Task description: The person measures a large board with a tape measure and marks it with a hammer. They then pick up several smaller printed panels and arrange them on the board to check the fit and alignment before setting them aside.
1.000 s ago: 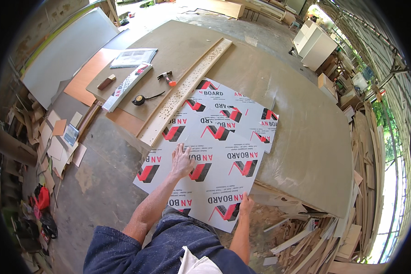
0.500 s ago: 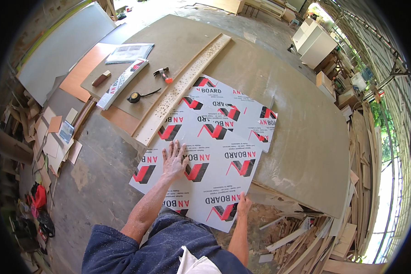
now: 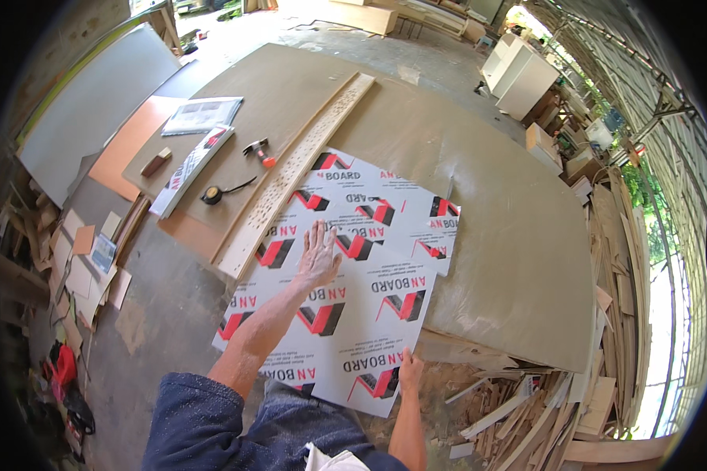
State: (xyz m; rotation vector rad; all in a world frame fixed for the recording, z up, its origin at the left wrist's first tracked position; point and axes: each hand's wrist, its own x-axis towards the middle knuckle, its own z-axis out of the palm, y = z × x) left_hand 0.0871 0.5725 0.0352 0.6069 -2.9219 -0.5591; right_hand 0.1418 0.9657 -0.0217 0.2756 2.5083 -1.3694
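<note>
A large white board [image 3: 353, 345] printed with red and black shapes lies across the table's near edge and overhangs toward my body. My left hand [image 3: 319, 256] rests on its upper part with the fingers stretched out, palm down. At the board's near right edge, my right hand [image 3: 411, 369] is closed around the rim, the fingers underneath mostly hidden. Smaller sheets with the same print [image 3: 441, 243] lie at the board's far end. Along the left side runs a long pale wooden strip [image 3: 297, 177] dotted with holes or dark marks.
On the brown worktable [image 3: 518, 259] to the left are a hammer [image 3: 259, 152], a tape measure [image 3: 212, 195], a long wrapped packet [image 3: 192, 173], a wood-handled brush-like tool [image 3: 156, 162] and a plastic-covered sheaf [image 3: 203, 115]. Wood offcuts [image 3: 518, 416] pile up at the lower right.
My left hand has slid or moved farther forward over the board, away from my body. My right hand keeps its hold on the edge. The whole view has shifted slightly.
</note>
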